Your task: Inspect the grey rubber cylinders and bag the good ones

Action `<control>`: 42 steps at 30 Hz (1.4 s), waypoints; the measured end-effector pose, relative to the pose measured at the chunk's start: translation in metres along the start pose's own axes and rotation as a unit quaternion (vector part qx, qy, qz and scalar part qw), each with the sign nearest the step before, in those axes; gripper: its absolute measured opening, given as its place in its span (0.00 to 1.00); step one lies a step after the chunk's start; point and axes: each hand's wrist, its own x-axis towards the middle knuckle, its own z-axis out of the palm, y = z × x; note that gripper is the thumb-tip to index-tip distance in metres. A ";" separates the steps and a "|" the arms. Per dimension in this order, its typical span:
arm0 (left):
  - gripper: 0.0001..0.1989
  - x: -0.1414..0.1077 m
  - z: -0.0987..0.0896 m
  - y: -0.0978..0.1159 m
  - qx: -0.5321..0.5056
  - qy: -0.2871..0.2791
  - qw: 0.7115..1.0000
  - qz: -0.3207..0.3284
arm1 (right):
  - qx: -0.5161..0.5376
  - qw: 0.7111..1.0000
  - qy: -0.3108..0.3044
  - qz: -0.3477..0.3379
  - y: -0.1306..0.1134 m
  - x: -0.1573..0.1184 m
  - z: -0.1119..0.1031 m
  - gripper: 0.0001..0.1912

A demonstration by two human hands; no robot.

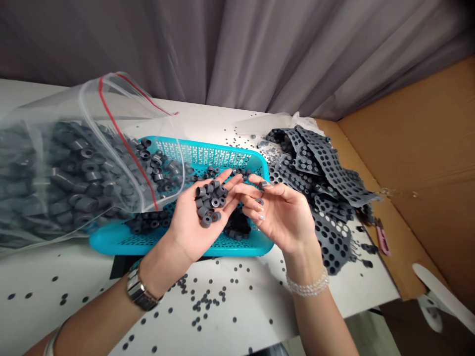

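Observation:
My left hand [198, 212] is palm up over a turquoise basket [218, 251], cupping several small dark grey rubber rings [211, 198]. Beside it, my right hand [282, 212] pinches one grey ring [263, 185] between thumb and finger; another small piece shows near its curled fingers. More grey rings lie inside the basket under both hands. A clear zip bag [89, 148] with a red stripe, full of the same rings, rests over the basket's left part.
Perforated grey rubber sheets [334, 173] are piled right of the basket. Small dark discs are scattered on the white table [260, 306]. Pink-handled scissors [382, 238] lie by the cardboard [419, 148] at the right. A grey curtain [252, 54] hangs behind.

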 end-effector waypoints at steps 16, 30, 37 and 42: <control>0.24 -0.002 0.004 -0.001 -0.011 0.002 1.000 -0.002 | -0.095 0.989 0.081 -0.083 0.004 0.004 -0.004 0.17; 0.25 -0.003 0.006 -0.001 0.012 -0.022 1.000 -0.016 | -0.535 0.810 0.134 -0.199 0.015 0.002 0.001 0.09; 0.23 -0.002 0.004 -0.001 0.020 -0.037 0.999 -0.019 | -0.558 0.789 0.127 -0.223 0.014 -0.002 0.002 0.08; 0.25 -0.002 0.003 -0.001 0.012 -0.047 0.998 -0.027 | -0.534 0.812 0.133 -0.194 0.014 -0.001 0.002 0.09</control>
